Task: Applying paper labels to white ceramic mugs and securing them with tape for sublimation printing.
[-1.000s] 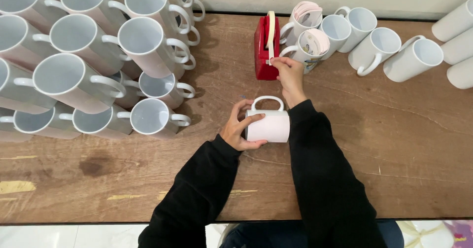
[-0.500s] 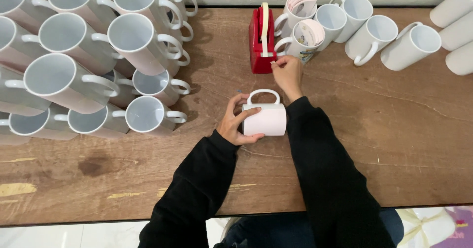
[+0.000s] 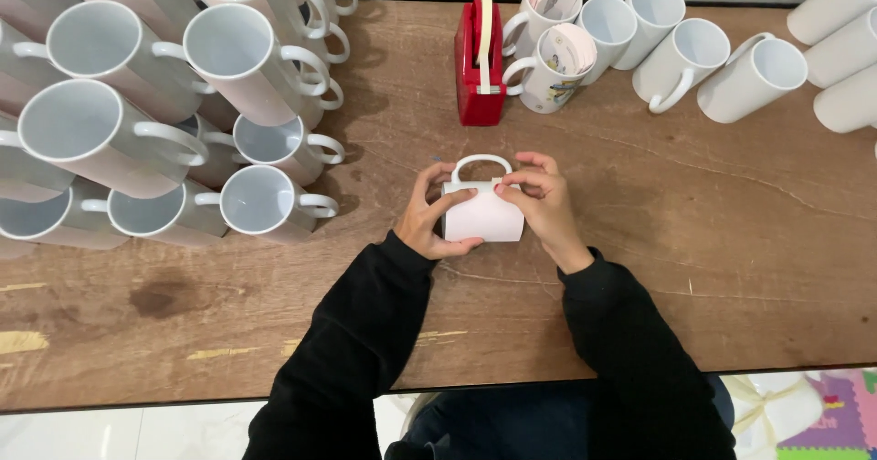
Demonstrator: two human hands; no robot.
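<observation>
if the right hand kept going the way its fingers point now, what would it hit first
The right hand points left, across the top of the white mug it is touching. Going on, it would probably meet the left hand's fingers on the mug's other side first, though depth is unclear.

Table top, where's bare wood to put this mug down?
Bare table lies right of the right hand, below the row of mugs. Another free strip runs along the near edge, left of the left hand. The stacked mugs crowd the far left; the red tape dispenser stands just beyond the held mug.
</observation>
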